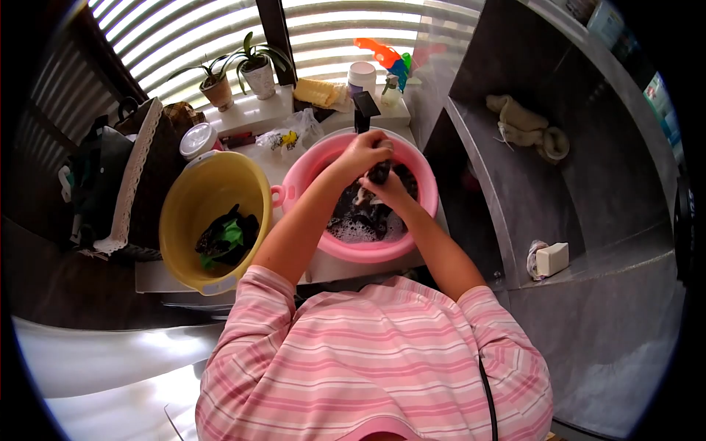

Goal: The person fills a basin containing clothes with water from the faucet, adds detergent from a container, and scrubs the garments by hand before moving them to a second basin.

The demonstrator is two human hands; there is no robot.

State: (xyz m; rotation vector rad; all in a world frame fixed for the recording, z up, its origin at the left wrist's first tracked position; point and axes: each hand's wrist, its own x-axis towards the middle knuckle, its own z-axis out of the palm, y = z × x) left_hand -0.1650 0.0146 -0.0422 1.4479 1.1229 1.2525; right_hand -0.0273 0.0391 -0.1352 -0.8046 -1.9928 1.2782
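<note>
Both hands are over a pink basin [431, 213] of dark, foamy water. My left hand [362, 156] is closed around a bunched dark wet cloth [379, 173], just below the black faucet [364, 110]. Lower on the same cloth, my right hand [387, 191] is closed too, its fingers partly hidden. More dark fabric with a pale patch lies in the water beneath the hands, and suds [354, 231] float near the basin's front side.
Left of the basin stands a yellow tub [175, 213] with dark and green cloth inside. Behind are potted plants [257, 75], a white jar [362, 76] and a spray bottle [391, 91]. On the right-hand grey shelf [610, 220] are a white soap bar [552, 259] and a beige cloth [523, 121].
</note>
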